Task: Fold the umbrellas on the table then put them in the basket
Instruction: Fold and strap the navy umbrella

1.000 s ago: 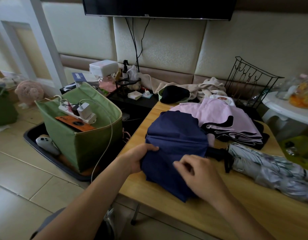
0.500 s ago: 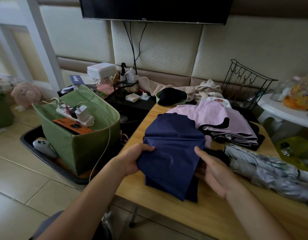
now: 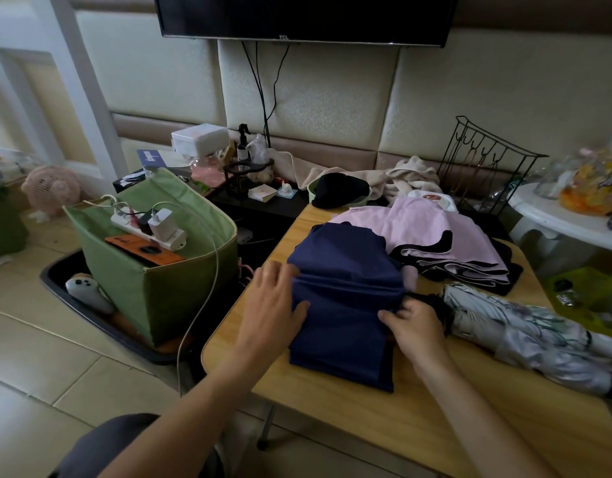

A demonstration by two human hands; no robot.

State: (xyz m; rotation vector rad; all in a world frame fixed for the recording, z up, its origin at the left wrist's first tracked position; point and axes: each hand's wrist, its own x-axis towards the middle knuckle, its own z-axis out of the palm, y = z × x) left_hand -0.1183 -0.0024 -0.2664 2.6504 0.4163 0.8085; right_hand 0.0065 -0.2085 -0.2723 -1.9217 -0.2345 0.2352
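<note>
**Navy umbrella flattened between both hands, clutter close on the right**

The navy umbrella (image 3: 345,298) lies on the wooden worktop (image 3: 383,419), its cloth folded into a flat pad. The left hand (image 3: 273,305) rests on the pad's left edge with fingers (image 3: 280,270) straight and spread, the thumb lying on the cloth. The right hand (image 3: 414,326) pinches the cloth at the pad's right edge, its fingers (image 3: 394,313) curled in on a fold.

Just beyond the right fingers, touching the navy cloth, lies the grey patterned umbrella (image 3: 525,332), closed and stretched away to the right. Behind those fingers sits the pink umbrella (image 3: 432,232), loosely heaped, its black-edged folds against the far side of the navy one. Farther back are a black cap (image 3: 339,193), a beige towel (image 3: 401,175) and a black wire rack (image 3: 483,163).

Off the left fingers, past the worktop's edge, a green fabric basket (image 3: 166,288) stands on the floor in a black tray (image 3: 90,308); a power strip (image 3: 149,227) and an orange phone (image 3: 144,251) lie across its top.
</note>
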